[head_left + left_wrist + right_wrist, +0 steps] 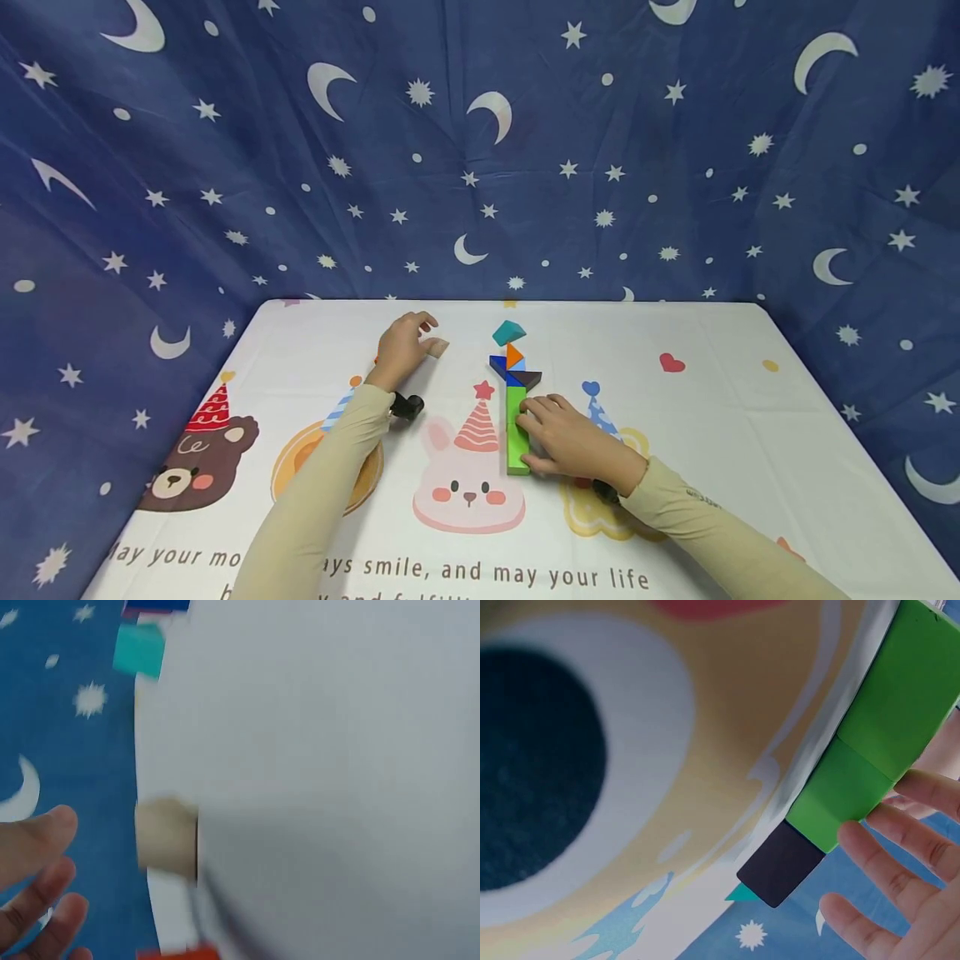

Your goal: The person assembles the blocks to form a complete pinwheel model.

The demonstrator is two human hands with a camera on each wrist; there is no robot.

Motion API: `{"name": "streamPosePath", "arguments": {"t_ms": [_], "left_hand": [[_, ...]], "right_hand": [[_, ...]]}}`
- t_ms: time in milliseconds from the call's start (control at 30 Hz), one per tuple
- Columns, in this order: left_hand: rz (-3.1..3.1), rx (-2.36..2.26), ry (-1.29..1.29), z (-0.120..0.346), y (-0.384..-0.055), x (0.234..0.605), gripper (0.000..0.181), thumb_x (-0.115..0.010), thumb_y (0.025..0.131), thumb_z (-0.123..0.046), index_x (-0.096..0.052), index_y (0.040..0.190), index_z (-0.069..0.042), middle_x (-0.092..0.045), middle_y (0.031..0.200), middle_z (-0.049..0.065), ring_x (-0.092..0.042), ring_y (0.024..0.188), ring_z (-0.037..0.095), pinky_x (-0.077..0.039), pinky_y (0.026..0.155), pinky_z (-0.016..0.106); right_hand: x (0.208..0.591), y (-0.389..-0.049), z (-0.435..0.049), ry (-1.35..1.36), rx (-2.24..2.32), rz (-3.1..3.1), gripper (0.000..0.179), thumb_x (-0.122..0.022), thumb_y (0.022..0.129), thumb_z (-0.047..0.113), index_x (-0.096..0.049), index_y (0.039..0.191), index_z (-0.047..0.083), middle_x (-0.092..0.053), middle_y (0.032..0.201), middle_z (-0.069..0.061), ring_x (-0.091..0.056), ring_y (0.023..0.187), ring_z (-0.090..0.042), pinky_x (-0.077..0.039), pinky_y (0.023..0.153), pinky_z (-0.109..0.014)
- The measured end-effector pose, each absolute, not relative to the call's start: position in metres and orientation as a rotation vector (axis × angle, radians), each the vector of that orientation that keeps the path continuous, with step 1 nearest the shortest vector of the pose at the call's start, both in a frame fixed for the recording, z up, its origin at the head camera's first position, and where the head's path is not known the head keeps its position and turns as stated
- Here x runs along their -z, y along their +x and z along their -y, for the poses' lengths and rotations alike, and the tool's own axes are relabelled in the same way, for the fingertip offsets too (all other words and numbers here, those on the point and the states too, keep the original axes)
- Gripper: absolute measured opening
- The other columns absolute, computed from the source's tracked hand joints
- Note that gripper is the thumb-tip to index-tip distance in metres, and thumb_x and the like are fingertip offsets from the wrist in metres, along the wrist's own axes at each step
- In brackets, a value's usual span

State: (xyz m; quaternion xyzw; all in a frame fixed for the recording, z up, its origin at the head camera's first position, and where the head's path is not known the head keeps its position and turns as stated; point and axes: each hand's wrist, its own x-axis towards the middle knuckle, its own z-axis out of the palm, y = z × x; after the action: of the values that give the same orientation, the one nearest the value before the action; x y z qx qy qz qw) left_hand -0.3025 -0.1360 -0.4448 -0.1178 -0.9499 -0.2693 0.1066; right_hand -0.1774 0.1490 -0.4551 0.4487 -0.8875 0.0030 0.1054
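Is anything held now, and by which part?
Nothing appears held: the left hand is beside the tan block; the right hand only touches one side of the green blocks.

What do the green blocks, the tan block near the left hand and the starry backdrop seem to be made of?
Green blocks: perhaps painted wood, possibly plastic; smooth, even colour with crisp edges.
Tan block: maybe bare wood; pale brown, matte-looking, but blurred up close.
Starry backdrop: probably matte printed fabric, judging by its creases and soft folds.
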Motion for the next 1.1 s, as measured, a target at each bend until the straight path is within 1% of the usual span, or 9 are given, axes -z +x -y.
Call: {"name": "streamPosePath", "arguments": {"t_ms": [100,267,400,533,700,800,967,1100], "left_hand": [[2.787,0.78,-0.284,0.153,-0.3,0.443,0.026,-0.074,0.079,-0.015,-0.066,0.104,-0.008,-0.066,0.098,0.013,-0.062,0.088,0.028,-0.05,0.073,0.042],[2.826,0.77,-0.202,0.175,-0.294,0.443,0.031,-0.074,0.08,-0.017,-0.065,0.108,-0.008,-0.064,0.103,0.016,-0.059,0.088,0.03,-0.049,0.073,0.043],[2.852,0.767,-0.181,0.185,-0.289,0.446,0.035,-0.074,0.079,-0.018,-0.065,0.111,-0.006,-0.063,0.105,0.018,-0.058,0.087,0.03,-0.048,0.073,0.044],[2.881,0.734,-0.165,0.192,-0.286,0.451,0.035,-0.075,0.079,-0.019,-0.065,0.109,-0.005,-0.063,0.103,0.018,-0.059,0.088,0.031,-0.048,0.075,0.044],[2.912,0.736,-0.134,0.194,-0.286,0.459,0.031,-0.074,0.079,-0.015,-0.065,0.108,-0.005,-0.063,0.099,0.019,-0.06,0.087,0.032,-0.048,0.074,0.043],[2.913,0.761,-0.148,0.191,-0.286,0.46,0.029,-0.073,0.08,-0.012,-0.065,0.107,-0.004,-0.063,0.098,0.019,-0.06,0.087,0.032,-0.049,0.076,0.044],[2.934,0.787,-0.209,0.183,-0.285,0.461,0.029,-0.072,0.081,-0.011,-0.066,0.108,-0.003,-0.063,0.1,0.019,-0.061,0.09,0.031,-0.051,0.08,0.044],[2.94,0.824,-0.245,0.175,-0.283,0.462,0.029,-0.073,0.08,-0.011,-0.067,0.107,-0.006,-0.064,0.103,0.017,-0.062,0.093,0.031,-0.05,0.08,0.044]], "right_hand": [[0.455,-0.177,-0.149,1.326,-0.005,2.619,0.044,-0.057,0.086,0.047,-0.055,0.112,0.011,-0.056,0.116,-0.009,-0.055,0.108,-0.025,-0.042,0.098,-0.041],[0.454,-0.177,-0.149,1.323,-0.005,2.638,0.045,-0.057,0.086,0.047,-0.055,0.113,0.011,-0.056,0.117,-0.009,-0.055,0.109,-0.025,-0.041,0.099,-0.042],[0.455,-0.178,-0.149,1.319,-0.001,2.643,0.045,-0.057,0.086,0.047,-0.055,0.113,0.011,-0.056,0.118,-0.009,-0.054,0.11,-0.025,-0.041,0.099,-0.042],[0.457,-0.178,-0.149,1.322,-0.002,2.626,0.045,-0.057,0.086,0.047,-0.054,0.113,0.012,-0.055,0.118,-0.009,-0.054,0.109,-0.025,-0.042,0.098,-0.042],[0.459,-0.18,-0.149,1.324,-0.008,2.605,0.044,-0.057,0.086,0.047,-0.055,0.111,0.011,-0.056,0.116,-0.008,-0.055,0.107,-0.024,-0.042,0.098,-0.041],[0.46,-0.18,-0.149,1.326,-0.012,2.596,0.043,-0.058,0.086,0.046,-0.055,0.111,0.011,-0.056,0.116,-0.008,-0.055,0.107,-0.024,-0.042,0.098,-0.041],[0.459,-0.179,-0.149,1.335,-0.016,2.584,0.044,-0.059,0.085,0.046,-0.055,0.111,0.011,-0.056,0.115,-0.009,-0.055,0.106,-0.025,-0.042,0.097,-0.041],[0.458,-0.179,-0.149,1.339,-0.018,2.57,0.044,-0.059,0.085,0.046,-0.054,0.11,0.011,-0.055,0.114,-0.009,-0.055,0.105,-0.025,-0.043,0.096,-0.041]]}}
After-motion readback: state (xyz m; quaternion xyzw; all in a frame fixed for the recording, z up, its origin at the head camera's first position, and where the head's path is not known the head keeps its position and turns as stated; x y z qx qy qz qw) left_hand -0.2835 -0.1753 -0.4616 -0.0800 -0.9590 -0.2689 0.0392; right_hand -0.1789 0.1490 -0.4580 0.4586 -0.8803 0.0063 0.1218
